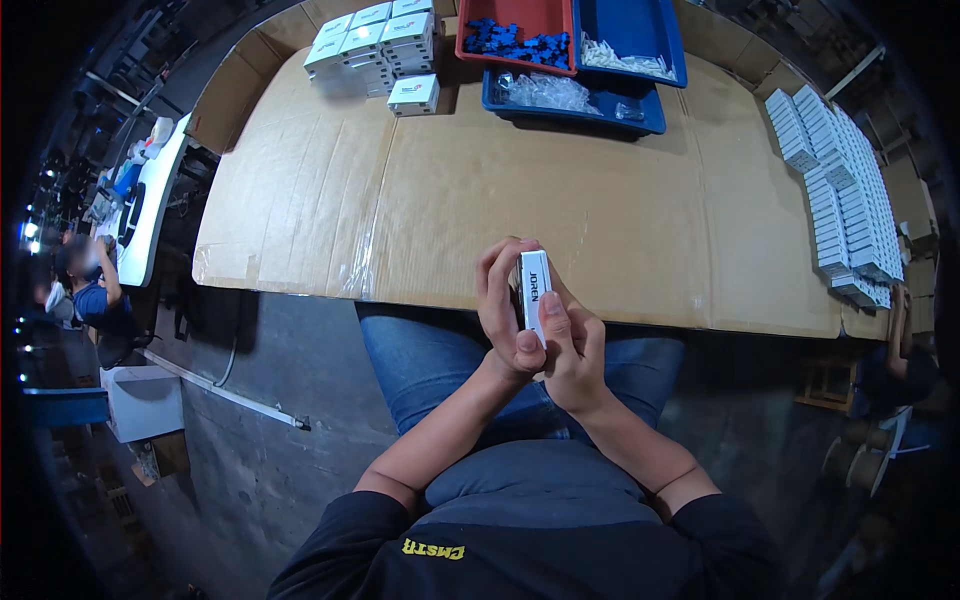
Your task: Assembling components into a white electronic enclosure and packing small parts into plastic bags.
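The left hand [496, 305] and right hand [577, 345] have their grips closed around a small white rectangular box [536, 272], the right thumb on its lettered face; it is held up at the near edge of the brown cardboard-covered table [450, 220]. Farther off, rows of stacked white cartons [838, 190] stand at the right; a shallow blue plastic tray [648, 108] holds clear plastic pieces; behind it, a red plastic tray [540, 14] holds blue pieces; at the far left rises a white box stack [372, 40].
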{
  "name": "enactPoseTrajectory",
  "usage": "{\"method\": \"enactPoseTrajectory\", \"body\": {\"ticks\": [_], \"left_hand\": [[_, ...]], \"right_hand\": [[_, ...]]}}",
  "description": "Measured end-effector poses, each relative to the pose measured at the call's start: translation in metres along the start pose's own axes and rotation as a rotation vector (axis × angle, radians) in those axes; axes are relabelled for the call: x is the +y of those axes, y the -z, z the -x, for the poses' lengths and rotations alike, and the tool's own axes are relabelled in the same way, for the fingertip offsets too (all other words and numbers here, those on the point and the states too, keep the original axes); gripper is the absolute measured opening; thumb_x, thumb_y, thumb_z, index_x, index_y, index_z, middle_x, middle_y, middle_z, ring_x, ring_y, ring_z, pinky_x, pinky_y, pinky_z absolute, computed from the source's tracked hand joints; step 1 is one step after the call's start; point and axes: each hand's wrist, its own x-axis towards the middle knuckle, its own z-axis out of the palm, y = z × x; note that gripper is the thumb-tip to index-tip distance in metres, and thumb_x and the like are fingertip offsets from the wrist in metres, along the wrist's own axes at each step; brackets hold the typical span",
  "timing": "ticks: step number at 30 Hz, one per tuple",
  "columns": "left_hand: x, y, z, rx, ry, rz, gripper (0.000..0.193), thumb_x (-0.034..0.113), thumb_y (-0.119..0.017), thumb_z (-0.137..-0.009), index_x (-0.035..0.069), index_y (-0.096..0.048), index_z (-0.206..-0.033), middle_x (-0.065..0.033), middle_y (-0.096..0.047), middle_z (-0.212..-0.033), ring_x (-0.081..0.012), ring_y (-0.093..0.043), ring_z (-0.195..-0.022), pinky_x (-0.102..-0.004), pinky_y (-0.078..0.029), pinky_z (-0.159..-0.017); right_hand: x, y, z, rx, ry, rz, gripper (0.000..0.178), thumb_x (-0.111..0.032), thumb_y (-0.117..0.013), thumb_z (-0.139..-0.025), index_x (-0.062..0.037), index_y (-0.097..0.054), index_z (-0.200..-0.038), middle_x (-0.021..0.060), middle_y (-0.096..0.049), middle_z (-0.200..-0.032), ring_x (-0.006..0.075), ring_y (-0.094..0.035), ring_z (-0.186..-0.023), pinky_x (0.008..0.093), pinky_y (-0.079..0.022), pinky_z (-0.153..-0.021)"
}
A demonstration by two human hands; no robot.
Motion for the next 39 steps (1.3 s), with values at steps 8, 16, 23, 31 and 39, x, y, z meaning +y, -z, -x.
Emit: {"method": "enactPoseTrajectory", "body": {"ticks": [8, 16, 23, 31, 39], "left_hand": [[-0.001, 0.003, 0.000, 0.037, -0.051, 0.021, 0.099, 0.079, -0.035, -0.093, -0.013, -0.057, -0.123, -0.0282, -0.057, -0.116, -0.0362, -0.059, -0.108, -0.0450, -0.050, -0.091], [-0.002, 0.001, 0.005, 0.036, -0.043, 0.043, 0.100, 0.081, -0.036, -0.091, -0.011, -0.058, -0.122, -0.0258, -0.057, -0.116, -0.0347, -0.058, -0.111, -0.0445, -0.049, -0.095], [-0.007, 0.001, 0.015, -0.002, 0.012, 0.030, 0.106, 0.085, -0.035, -0.088, -0.011, -0.056, -0.126, -0.0249, -0.057, -0.120, -0.0357, -0.055, -0.118, -0.0452, -0.046, -0.099], [-0.028, 0.008, 0.007, -0.358, 0.059, 0.023, 0.125, 0.080, -0.051, -0.089, -0.018, -0.013, -0.156, -0.0300, -0.037, -0.152, -0.0373, -0.041, -0.135, -0.0476, -0.031, -0.116], [0.007, 0.001, -0.005, -0.196, 0.913, 0.685, 0.083, 0.069, -0.028, -0.106, 0.010, -0.022, -0.164, -0.0174, -0.050, -0.144, -0.0265, -0.051, -0.135, -0.0405, -0.041, -0.115]], "right_hand": [[0.001, -0.003, 0.003, -0.029, 0.018, 0.044, 0.058, -0.028, -0.036, -0.112, 0.0083, -0.034, -0.157, 0.0214, -0.059, -0.143, 0.0196, -0.059, -0.124, 0.0308, -0.045, -0.105], [0.004, -0.004, 0.007, 0.013, 0.054, 0.100, 0.056, -0.027, -0.035, -0.112, 0.0083, -0.037, -0.155, 0.0222, -0.061, -0.140, 0.0189, -0.062, -0.119, 0.0302, -0.047, -0.101], [0.001, -0.005, 0.013, 0.061, 0.033, 0.138, 0.054, -0.025, -0.037, -0.112, 0.0098, -0.041, -0.153, 0.0217, -0.061, -0.140, 0.0222, -0.062, -0.122, 0.0318, -0.046, -0.106], [-0.013, 0.037, -0.015, -0.137, -0.115, 0.001, 0.055, -0.030, -0.030, -0.114, 0.0026, -0.036, -0.158, 0.0175, -0.041, -0.159, 0.0252, -0.039, -0.146, 0.0344, -0.030, -0.120], [-0.005, 0.068, -0.017, -0.120, 0.381, 0.846, 0.062, -0.032, -0.079, -0.089, -0.0041, -0.061, -0.141, 0.0181, -0.050, -0.146, 0.0350, -0.050, -0.134, 0.0447, -0.045, -0.111]]}}
